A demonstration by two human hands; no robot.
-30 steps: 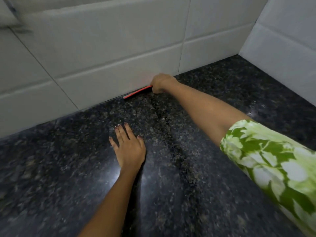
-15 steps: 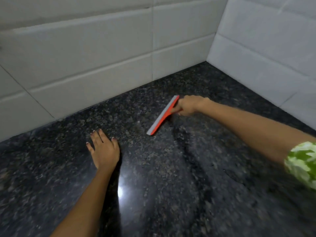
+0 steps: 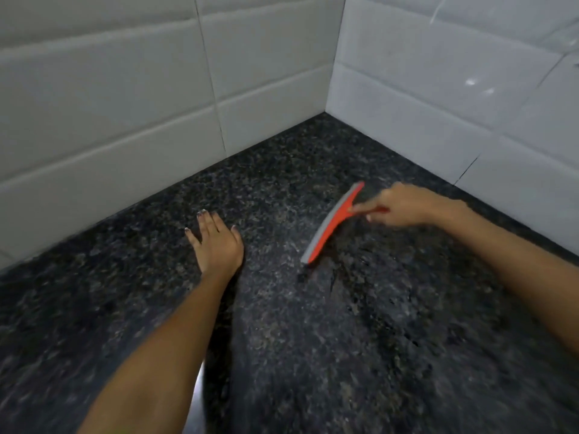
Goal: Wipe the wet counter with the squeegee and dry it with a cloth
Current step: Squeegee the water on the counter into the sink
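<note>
A red squeegee with a grey rubber blade lies slanted on the dark speckled granite counter. My right hand grips its short handle from the right, index finger stretched toward the blade. The blade edge touches the counter. My left hand rests flat on the counter to the left of the squeegee, fingers spread toward the wall. Wet streaks show on the stone below the blade. No cloth is in view.
White tiled walls meet in a corner behind the counter, closing it at the back and the right. The counter stretches toward me and to the left.
My right hand pulled the squeegee away from the back wall toward me and to the right. The left hand stayed flat on the counter. The view swung right toward the corner.
</note>
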